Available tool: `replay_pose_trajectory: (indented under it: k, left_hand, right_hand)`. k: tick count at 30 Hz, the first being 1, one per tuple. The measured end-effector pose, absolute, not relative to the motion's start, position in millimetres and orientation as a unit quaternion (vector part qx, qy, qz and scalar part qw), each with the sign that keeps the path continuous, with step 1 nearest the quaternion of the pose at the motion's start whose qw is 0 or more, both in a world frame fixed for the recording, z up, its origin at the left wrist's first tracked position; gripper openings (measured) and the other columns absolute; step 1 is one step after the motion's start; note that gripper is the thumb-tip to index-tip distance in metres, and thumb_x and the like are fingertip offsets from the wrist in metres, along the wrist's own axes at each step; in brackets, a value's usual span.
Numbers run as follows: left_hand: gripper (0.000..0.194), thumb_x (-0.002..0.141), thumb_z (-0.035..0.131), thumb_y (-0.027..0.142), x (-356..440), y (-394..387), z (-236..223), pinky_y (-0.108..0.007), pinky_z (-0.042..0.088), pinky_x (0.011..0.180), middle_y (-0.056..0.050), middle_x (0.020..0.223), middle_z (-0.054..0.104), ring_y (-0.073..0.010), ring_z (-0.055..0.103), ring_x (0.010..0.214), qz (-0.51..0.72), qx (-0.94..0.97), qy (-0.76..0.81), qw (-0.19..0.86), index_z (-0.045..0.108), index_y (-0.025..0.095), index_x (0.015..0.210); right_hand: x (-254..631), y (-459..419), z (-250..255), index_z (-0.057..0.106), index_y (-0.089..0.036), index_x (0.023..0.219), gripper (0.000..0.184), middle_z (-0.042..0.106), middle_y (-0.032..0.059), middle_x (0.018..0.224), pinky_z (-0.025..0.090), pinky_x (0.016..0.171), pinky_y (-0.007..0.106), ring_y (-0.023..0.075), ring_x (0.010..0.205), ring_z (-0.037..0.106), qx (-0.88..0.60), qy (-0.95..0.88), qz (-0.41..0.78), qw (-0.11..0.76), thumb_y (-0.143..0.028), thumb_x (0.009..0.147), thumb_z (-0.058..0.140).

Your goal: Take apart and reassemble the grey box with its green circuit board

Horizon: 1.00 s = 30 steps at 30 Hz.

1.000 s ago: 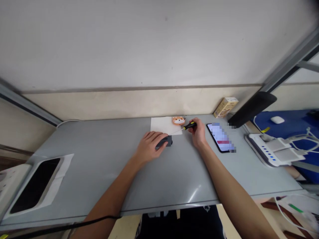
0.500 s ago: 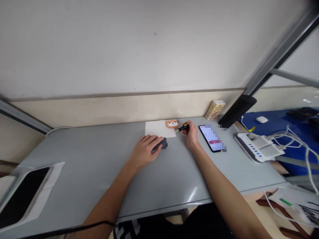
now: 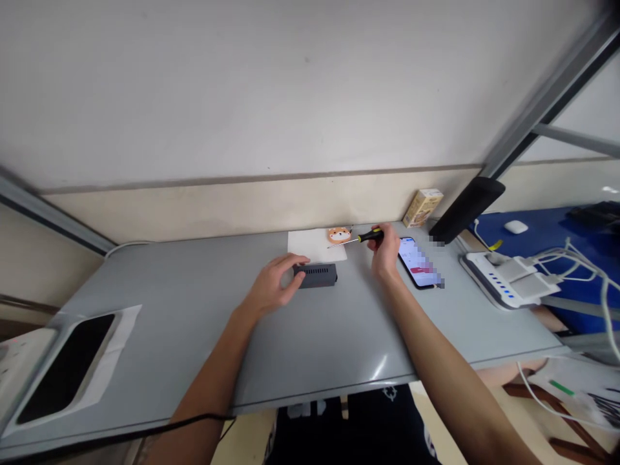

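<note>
Rests left hand, half open, loosely about the left end of a box, perhaps to steady it; wraps right hand round a screwdriver, seemingly held aside to spare the box. Has the box lying on the desk, just in front of white paper: dark grey, oblong, with a row of dark slots

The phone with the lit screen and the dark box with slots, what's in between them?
In the head view, the right hand, holding a screwdriver, is between the phone and the dark box; gray desk shows between that hand and the box.
</note>
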<state>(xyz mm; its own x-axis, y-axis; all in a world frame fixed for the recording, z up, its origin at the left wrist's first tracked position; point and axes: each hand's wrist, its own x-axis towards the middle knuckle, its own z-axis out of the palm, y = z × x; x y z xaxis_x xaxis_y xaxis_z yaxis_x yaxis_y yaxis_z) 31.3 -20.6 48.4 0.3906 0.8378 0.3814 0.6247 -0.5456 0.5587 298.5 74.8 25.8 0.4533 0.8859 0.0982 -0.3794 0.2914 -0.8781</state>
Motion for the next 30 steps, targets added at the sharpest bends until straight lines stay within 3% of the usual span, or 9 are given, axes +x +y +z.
replay_pose_trajectory:
  k: [5, 9, 17, 19, 22, 24, 30]
  left_hand:
    - [0.019, 0.101, 0.052, 0.030, 28, -14, 41, -0.031, 0.051, 0.088, -0.003, 0.101, 0.071, -0.0174, 0.064, 0.093, 0.377, 0.754, 0.480, 0.242, 0.068, 0.022, 0.102]
    - [0.018, 0.098, 0.054, 0.032, 29, -8, 34, -0.030, 0.050, 0.082, -0.002, 0.092, 0.070, -0.0168, 0.064, 0.087, 0.400, 0.724, 0.494, 0.267, 0.068, 0.021, 0.094]
    - [0.021, 0.099, 0.050, 0.036, 30, -9, 36, -0.030, 0.050, 0.082, -0.002, 0.092, 0.066, -0.0167, 0.062, 0.087, 0.370, 0.718, 0.498, 0.315, 0.064, 0.021, 0.095]
    - [0.022, 0.098, 0.056, 0.041, 28, -10, 39, -0.032, 0.051, 0.089, -0.003, 0.106, 0.069, -0.0188, 0.064, 0.099, 0.346, 0.725, 0.483, 0.349, 0.065, 0.023, 0.107]
    - [0.051, 0.088, 0.073, 0.045, 25, -12, 38, -0.035, 0.052, 0.098, -0.007, 0.136, 0.062, -0.0232, 0.062, 0.118, 0.288, 0.746, 0.438, 0.410, 0.057, 0.030, 0.134]
    - [0.059, 0.086, 0.076, 0.045, 25, -11, 33, -0.036, 0.054, 0.096, -0.008, 0.142, 0.058, -0.0239, 0.063, 0.117, 0.279, 0.746, 0.434, 0.422, 0.054, 0.031, 0.138]
    - [0.037, 0.094, 0.066, 0.048, 33, -6, 15, -0.031, 0.053, 0.080, -0.004, 0.107, 0.065, -0.0179, 0.064, 0.091, 0.338, 0.711, 0.474, 0.396, 0.057, 0.025, 0.122]
  right_hand:
    - [299, 75, 20, 0.058, -0.020, 0.070, 0.022, 0.043, -0.0068, 0.054, 0.024, 0.042, 0.024, 0.0081, 0.044, 0.035, -0.432, -0.284, 0.442, 0.733, -0.040, 0.080, 0.060]
    - [302, 79, 18, 0.056, -0.021, 0.071, 0.022, 0.041, -0.0080, 0.050, 0.023, 0.042, 0.024, 0.0082, 0.042, 0.032, -0.428, -0.242, 0.464, 0.737, -0.040, 0.080, 0.060]
    - [304, 81, 12, 0.053, -0.022, 0.072, 0.024, 0.035, -0.0096, 0.046, 0.023, 0.041, 0.023, 0.0088, 0.041, 0.027, -0.395, -0.224, 0.533, 0.714, -0.043, 0.084, 0.056]
    - [305, 81, 12, 0.052, -0.022, 0.071, 0.026, 0.036, -0.0093, 0.047, 0.023, 0.041, 0.023, 0.0088, 0.041, 0.028, -0.402, -0.230, 0.522, 0.717, -0.044, 0.084, 0.056]
    - [308, 83, 18, 0.052, -0.022, 0.070, 0.027, 0.038, -0.0085, 0.048, 0.023, 0.042, 0.023, 0.0088, 0.041, 0.030, -0.418, -0.247, 0.471, 0.736, -0.045, 0.084, 0.057]
    - [311, 83, 25, 0.054, -0.022, 0.071, 0.026, 0.039, -0.0079, 0.049, 0.022, 0.042, 0.023, 0.0087, 0.043, 0.031, -0.425, -0.265, 0.430, 0.751, -0.044, 0.084, 0.058]
    - [333, 64, 29, 0.058, -0.021, 0.071, 0.026, 0.046, -0.0052, 0.062, 0.029, 0.045, 0.021, 0.0087, 0.051, 0.040, -0.469, -0.332, 0.360, 0.735, -0.044, 0.081, 0.064]
